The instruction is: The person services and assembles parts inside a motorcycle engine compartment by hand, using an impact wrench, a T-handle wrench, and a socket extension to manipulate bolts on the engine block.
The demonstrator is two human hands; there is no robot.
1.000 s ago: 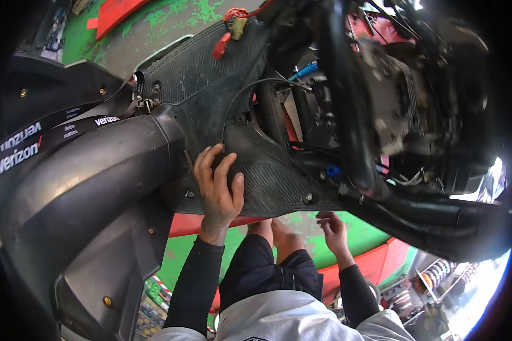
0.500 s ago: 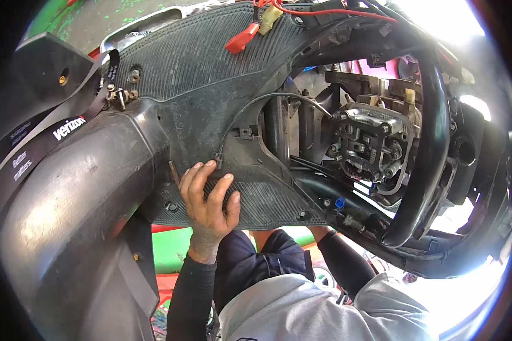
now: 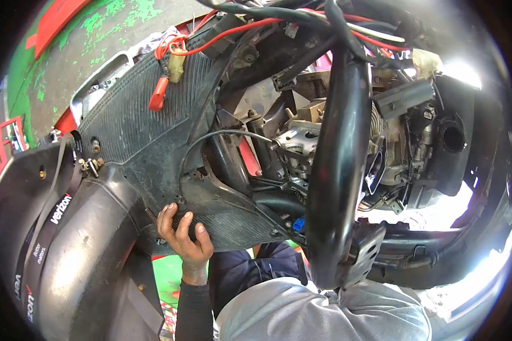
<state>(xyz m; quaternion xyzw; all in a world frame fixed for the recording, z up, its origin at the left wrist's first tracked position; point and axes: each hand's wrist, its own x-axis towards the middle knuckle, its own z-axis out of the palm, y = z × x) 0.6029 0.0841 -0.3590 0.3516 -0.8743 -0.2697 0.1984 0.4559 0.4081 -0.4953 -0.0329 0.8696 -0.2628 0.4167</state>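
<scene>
My left hand (image 3: 185, 236) rests with its fingers slightly spread on the ribbed black floor panel (image 3: 239, 227), near its lower edge. The fingertips are beside the lower end of a thin black cable (image 3: 224, 132), which arcs up and right to the metal engine part (image 3: 298, 149). A short brown rod (image 3: 149, 215) shows just left of my fingers. My hand does not visibly hold anything. My right hand is out of sight.
A thick black frame tube (image 3: 338, 153) crosses in front of the engine. Red wires (image 3: 233, 37) and a red connector (image 3: 159, 94) lie across the top. A strap with printed letters (image 3: 62, 207) hangs at the left. A blue connector (image 3: 299, 224) sits low in the middle.
The view has shifted, so the panel and my left hand appear further left and lower. The frame tube now covers part of the engine. The right forearm seen earlier is out of sight.
</scene>
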